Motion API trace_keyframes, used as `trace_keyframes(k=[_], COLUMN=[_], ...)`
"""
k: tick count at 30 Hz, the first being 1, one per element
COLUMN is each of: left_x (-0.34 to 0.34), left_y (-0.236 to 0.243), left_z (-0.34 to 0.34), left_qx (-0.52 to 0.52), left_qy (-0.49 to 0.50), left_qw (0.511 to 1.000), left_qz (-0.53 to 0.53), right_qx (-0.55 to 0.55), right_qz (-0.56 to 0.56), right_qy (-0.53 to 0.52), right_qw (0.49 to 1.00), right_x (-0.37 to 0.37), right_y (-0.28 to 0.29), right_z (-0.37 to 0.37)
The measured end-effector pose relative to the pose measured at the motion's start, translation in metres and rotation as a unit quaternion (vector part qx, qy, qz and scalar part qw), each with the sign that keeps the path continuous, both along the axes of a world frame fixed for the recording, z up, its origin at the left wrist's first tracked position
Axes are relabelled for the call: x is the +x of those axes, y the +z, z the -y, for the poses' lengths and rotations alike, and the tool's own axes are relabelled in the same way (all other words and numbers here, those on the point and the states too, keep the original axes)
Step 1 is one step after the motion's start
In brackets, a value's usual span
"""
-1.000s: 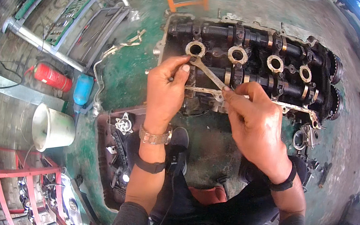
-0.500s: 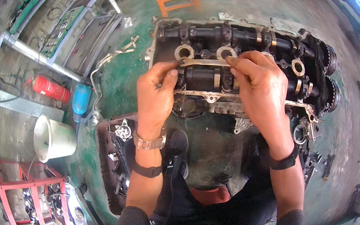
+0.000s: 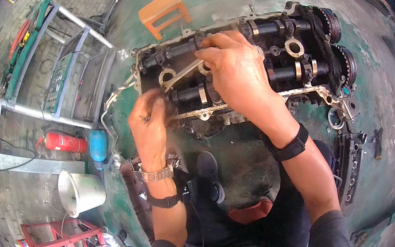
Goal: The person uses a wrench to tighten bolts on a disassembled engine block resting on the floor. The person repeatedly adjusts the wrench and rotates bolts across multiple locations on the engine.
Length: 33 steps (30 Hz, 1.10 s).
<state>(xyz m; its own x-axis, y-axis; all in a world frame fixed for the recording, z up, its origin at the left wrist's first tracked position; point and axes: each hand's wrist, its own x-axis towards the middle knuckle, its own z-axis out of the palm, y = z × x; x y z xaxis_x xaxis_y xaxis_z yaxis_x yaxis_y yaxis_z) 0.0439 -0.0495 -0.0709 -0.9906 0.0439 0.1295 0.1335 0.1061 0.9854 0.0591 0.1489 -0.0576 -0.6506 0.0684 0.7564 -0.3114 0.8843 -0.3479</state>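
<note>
A cylinder head (image 3: 261,74) with two dark camshafts and toothed sprockets lies slanted in front of me, its sprocket end at the far right. Over its left half, my right hand (image 3: 241,69) pinches the upper end of a silvery wrench (image 3: 184,74). The wrench slopes down and left across the camshaft caps and a pale ring (image 3: 167,77). Close to its lower end, by the near edge of the head, is my left hand (image 3: 149,124) with curled, slightly blurred fingers. What lies between those fingers is hidden.
An orange stool (image 3: 163,12) stands beyond the cylinder head. To the left are a metal rack (image 3: 50,114), a red fire extinguisher (image 3: 64,143), a blue bottle (image 3: 98,145) and a white bucket (image 3: 80,190). Engine parts (image 3: 350,161) lie right of my knee.
The view has turned, so the cylinder head now slants up to the right. The wrench is tilted steeply, its right-hand end raised. My left hand sits lower, near the front edge.
</note>
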Motion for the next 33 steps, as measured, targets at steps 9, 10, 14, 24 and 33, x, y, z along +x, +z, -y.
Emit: trace_keyframes(k=[9, 10, 14, 24, 33], left_x=[-0.005, -0.006, -0.007, -0.011, -0.012], left_y=[-0.01, -0.012, -0.014, -0.012, -0.012], left_z=[0.006, 0.006, 0.007, 0.008, 0.011], left_qx=[0.014, 0.016, 0.004, -0.027, -0.005], left_qy=[0.005, 0.01, 0.007, -0.001, -0.027], left_qw=[1.0, 1.0, 1.0, 1.0, 0.999], left_qz=[-0.011, 0.0, -0.004, -0.012, -0.015], right_qx=[0.015, 0.026, 0.08, 0.113, 0.206], right_qz=[0.039, 0.044, 0.059, 0.009, 0.09], right_qy=[0.034, 0.038, 0.057, 0.019, 0.013], right_qw=[0.999, 0.998, 0.993, 0.993, 0.974], right_x=[-0.018, -0.021, -0.035, -0.042, -0.001], right_y=[0.011, 0.014, 0.024, 0.029, 0.053], right_z=[-0.003, -0.004, -0.006, 0.004, 0.0])
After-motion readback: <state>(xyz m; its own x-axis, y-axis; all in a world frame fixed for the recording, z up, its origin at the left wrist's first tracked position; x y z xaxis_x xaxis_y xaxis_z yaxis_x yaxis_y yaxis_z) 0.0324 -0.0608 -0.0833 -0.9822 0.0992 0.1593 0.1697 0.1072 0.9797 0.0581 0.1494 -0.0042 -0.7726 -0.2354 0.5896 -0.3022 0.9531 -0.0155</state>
